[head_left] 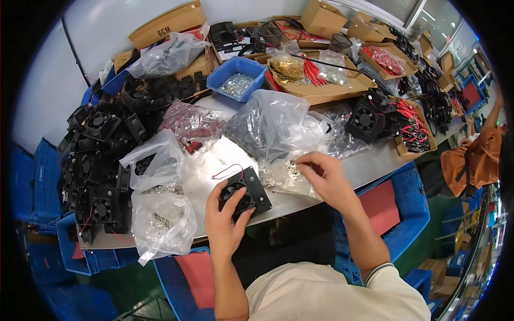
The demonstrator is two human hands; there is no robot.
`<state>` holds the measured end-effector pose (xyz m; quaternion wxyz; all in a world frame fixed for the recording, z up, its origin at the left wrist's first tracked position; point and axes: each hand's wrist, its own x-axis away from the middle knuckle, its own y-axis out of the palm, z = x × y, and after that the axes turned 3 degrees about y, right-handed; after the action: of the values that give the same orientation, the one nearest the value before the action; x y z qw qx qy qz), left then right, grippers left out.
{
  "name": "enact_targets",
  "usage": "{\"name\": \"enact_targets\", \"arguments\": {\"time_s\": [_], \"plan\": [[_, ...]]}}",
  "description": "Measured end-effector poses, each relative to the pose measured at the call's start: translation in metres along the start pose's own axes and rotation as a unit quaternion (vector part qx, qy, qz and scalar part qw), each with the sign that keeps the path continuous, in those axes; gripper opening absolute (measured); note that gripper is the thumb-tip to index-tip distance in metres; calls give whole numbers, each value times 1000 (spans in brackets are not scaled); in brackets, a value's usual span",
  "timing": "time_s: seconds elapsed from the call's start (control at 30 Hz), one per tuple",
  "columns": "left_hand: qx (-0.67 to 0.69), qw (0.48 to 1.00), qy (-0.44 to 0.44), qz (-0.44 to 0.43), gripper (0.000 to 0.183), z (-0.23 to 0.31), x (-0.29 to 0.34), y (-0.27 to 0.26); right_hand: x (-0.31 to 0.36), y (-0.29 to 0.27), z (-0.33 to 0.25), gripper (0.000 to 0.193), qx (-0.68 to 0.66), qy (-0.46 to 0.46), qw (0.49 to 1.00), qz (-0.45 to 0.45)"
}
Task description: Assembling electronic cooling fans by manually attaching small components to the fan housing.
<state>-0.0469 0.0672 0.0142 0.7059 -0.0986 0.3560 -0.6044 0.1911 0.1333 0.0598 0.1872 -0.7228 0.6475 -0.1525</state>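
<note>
My left hand [225, 219] is closed around a black cooling fan [258, 193] on a square mounting plate, near the front edge of the metal table. A thin red wire curls up from the fan's far side. Over a clear plastic bag [297, 184] of small shiny metal parts, my right hand [326, 179] has its thumb and fingertips brought together. What lies between those fingertips is too small to make out. Close behind the fan rests a big clear bag [267, 123] of dark parts, next to a bag [190, 123] of dark red pieces.
Black fans [99, 166] are heaped on the left. A blue bin [237, 79] of small metal hardware stands at the back, with cardboard boxes [342, 91] of wires and bags beyond. Blue crates [409, 198] are below the table edge [292, 211]. Another person [471, 160] is far right.
</note>
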Motion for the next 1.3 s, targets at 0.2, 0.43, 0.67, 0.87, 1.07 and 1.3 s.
{"name": "enact_targets", "arguments": {"time_s": [0.2,0.43,0.67,0.87,1.07,1.3], "plan": [[28,999,-16,17,46,-2,0,0,-15,19,12,11,273,-126,953,-30],[21,999,18,16,44,-2,-1,1,-19,13,27,11,222,-105,969,-9],[13,1000,17,21,45,-4,1,-1,-8,9,17,9,-1,-30,999,43],[18,1000,11,15,48,-2,0,-1,16,35,-14,9,-60,-64,991,-96],[16,1000,6,21,47,-3,0,-1,13,56,-18,10,-28,-35,990,-131],[0,999,33,23,49,-6,-1,-1,3,56,-12,10,-78,74,974,-197]]}}
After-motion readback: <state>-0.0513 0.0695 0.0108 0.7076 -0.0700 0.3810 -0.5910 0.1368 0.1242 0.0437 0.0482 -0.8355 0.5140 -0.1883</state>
